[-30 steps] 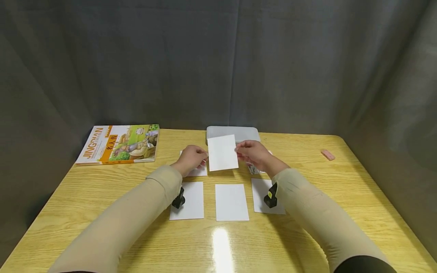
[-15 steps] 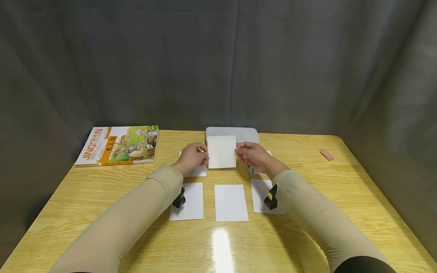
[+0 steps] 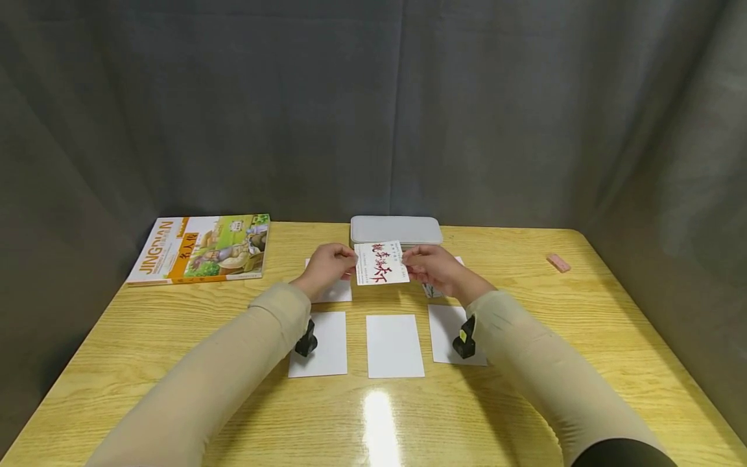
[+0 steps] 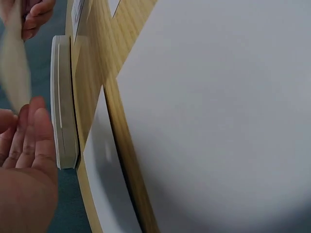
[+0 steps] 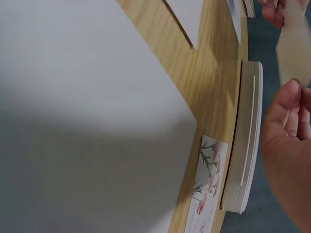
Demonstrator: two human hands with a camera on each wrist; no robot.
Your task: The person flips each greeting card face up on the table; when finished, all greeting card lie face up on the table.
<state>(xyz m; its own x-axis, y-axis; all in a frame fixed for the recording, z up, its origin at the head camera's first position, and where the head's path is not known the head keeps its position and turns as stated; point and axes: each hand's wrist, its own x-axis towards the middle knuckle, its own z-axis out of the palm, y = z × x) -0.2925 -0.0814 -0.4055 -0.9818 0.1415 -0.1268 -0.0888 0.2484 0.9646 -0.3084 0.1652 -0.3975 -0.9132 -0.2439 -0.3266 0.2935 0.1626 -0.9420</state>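
High head view, forward and down over the table (image 3: 583, 292); close, sideways wrist views, pale case (image 5: 246, 136) in both.

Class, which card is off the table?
The card with red writing, held up between the left hand and right hand; the other visible cards lie on the table.

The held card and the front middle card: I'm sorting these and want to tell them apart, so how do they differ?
The held card shows red lettering; the front middle card shows a blank face.
The held card is up off the table, between the left hand and right hand; the front middle card lies flat on it, untouched.
Both are white and four-sided.
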